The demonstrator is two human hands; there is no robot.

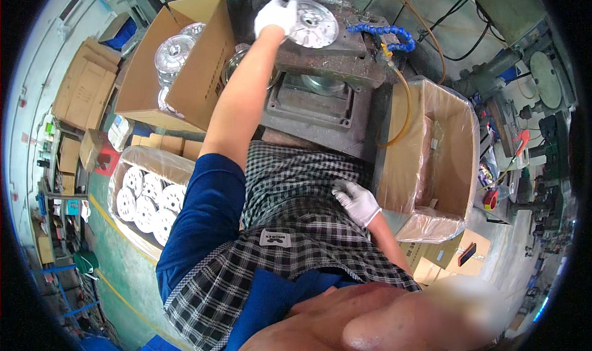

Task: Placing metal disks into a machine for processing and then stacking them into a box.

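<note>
At the far left, a film-lined carton (148, 156) holds pale discs (145, 213), its right side cut off from view by the blue sleeve (206, 203). Above it, an open cardboard box (203, 58) contains shiny metal wheels (174, 53); the lower ones are hard to make out in the shadow of its walls. The left hand (275, 16), in a white glove, is closed on the left edge of a round silvery disc (314, 32) over the rear of a grimy metal machine (333, 65). Its fingertips are hard to make out, and whether the disc touches the machine cannot be told. Below, the left forearm (237, 107) covers part of a metal ring (232, 70), while another round metal piece (324, 85) sits partly hidden under the machine's front block. Right of centre, the gloved right hand (357, 204) lies against the checked apron (296, 194), fingers loosely bent and partly spread, with nothing visible in its grasp; its palm is hidden. Just beside it stands a film-lined box (401, 160), its near inside corner obscured by creased plastic.
</note>
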